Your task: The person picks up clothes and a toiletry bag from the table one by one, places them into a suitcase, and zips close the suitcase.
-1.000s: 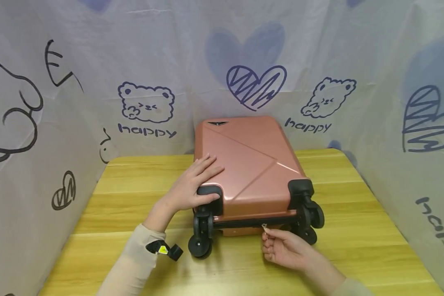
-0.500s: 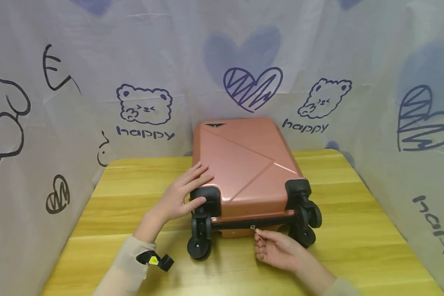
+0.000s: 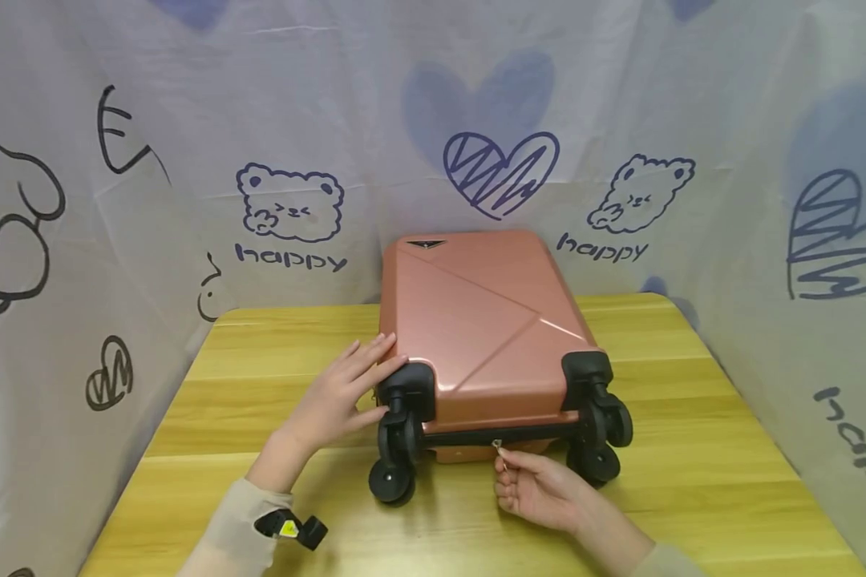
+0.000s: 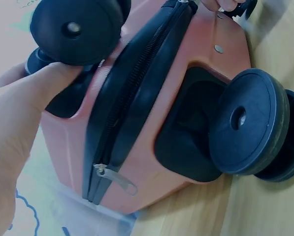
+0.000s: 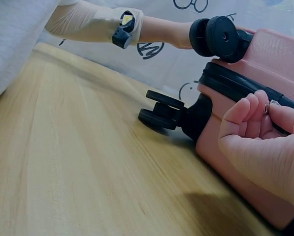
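Observation:
A pink hard-shell suitcase point(image 3: 476, 312) lies flat on the table, its wheeled end toward me. My left hand point(image 3: 335, 401) rests with fairly straight fingers against the near left corner, by the black corner guard and wheel point(image 3: 392, 481). At the near end, my right hand point(image 3: 541, 485) pinches a small metal zipper pull point(image 3: 497, 444) between thumb and fingers. It sits near the middle of the black zipper band point(image 4: 137, 73). A second zipper pull point(image 4: 118, 180) hangs loose farther along the band in the left wrist view. The far side of the suitcase is hidden.
Beneath the suitcase is a wood-grain table point(image 3: 693, 449). White curtains point(image 3: 375, 104) with drawn bears and hearts enclose it at the back and sides. Black double wheels point(image 5: 161, 113) jut from the suitcase's near corners. A small camera point(image 3: 292, 527) is strapped to the left wrist.
My right hand has moved a little left along the near end with the zipper pull. My left hand has slid off the top face toward the left edge.

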Demonstrator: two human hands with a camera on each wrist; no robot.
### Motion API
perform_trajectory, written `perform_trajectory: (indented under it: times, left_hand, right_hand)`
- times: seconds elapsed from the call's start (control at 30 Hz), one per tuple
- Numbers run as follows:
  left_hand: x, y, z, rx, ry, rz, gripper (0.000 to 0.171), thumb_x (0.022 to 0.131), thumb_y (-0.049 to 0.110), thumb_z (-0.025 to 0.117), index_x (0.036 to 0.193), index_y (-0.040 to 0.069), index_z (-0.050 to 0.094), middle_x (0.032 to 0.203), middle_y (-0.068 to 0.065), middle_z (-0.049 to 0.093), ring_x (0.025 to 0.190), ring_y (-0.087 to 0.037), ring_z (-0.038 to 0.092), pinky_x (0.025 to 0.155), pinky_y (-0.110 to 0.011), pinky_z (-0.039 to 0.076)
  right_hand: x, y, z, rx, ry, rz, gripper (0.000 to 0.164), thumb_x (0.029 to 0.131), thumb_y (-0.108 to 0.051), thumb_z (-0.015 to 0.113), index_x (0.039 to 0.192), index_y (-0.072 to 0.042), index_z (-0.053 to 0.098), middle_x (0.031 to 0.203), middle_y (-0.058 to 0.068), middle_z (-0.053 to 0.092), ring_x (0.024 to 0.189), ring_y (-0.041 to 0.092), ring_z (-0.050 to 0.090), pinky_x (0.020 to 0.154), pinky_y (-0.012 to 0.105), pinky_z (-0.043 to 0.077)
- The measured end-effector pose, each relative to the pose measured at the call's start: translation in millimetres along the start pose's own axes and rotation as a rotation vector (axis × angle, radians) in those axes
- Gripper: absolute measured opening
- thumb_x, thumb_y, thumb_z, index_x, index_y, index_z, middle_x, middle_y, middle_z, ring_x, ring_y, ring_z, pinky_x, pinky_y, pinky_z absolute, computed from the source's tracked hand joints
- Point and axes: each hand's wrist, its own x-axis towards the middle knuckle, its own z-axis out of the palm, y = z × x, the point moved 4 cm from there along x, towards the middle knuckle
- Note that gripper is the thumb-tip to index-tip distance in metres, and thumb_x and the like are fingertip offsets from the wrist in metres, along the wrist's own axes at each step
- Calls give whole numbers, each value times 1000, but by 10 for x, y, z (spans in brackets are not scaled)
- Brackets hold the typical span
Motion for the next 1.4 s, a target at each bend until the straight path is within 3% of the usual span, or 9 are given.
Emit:
perform_trajectory:
  times: [0.2,0.33,0.53,0.8,0.97,1.2,1.4]
  left_hand:
    - [39,15,-46,71,125,128,76,69,29,84,137,10,56,144,-14,53,131,-30,54,119,-43,30]
    - [54,30,-74,93,168,169,73,69,31,82,134,8,60,138,-15,58,124,-30,59,117,-44,34]
    - [51,37,-73,98,178,175,73,68,32,83,133,8,61,136,-14,60,122,-30,61,116,-44,35]
    - [60,26,-82,76,220,193,69,67,33,82,129,7,64,133,-15,62,119,-31,63,114,-45,38]
    - [78,33,-61,77,195,185,72,67,33,84,131,9,62,134,-14,61,121,-29,62,105,-52,45]
    - [62,30,-55,67,192,168,74,64,30,86,131,8,62,134,-14,61,120,-29,62,112,-46,40]
    - [88,29,-60,71,179,154,71,68,30,83,132,9,61,136,-14,60,123,-29,61,116,-43,36]
  right_hand:
    - [47,26,39,-9,11,-3,40,107,-24,30,92,-15,66,83,-8,62,74,6,50,72,19,41]
    - [119,64,89,-12,35,14,39,107,-23,31,91,-15,66,84,-8,64,73,6,51,71,19,41]
    - [173,100,135,-28,82,35,37,107,-23,34,89,-16,65,84,-9,65,73,5,53,70,19,42]
    - [257,130,181,-33,79,44,35,106,-23,34,90,-16,64,85,-9,65,75,4,56,71,19,42]
    - [388,190,251,-49,89,57,29,105,-23,38,90,-15,62,85,-9,64,75,3,57,72,18,44]
    - [464,245,286,-34,97,63,31,106,-24,37,89,-15,62,83,-8,63,76,4,57,72,18,44]
    - [473,217,287,-54,130,50,29,105,-24,39,89,-14,61,83,-7,62,77,6,55,74,19,45]
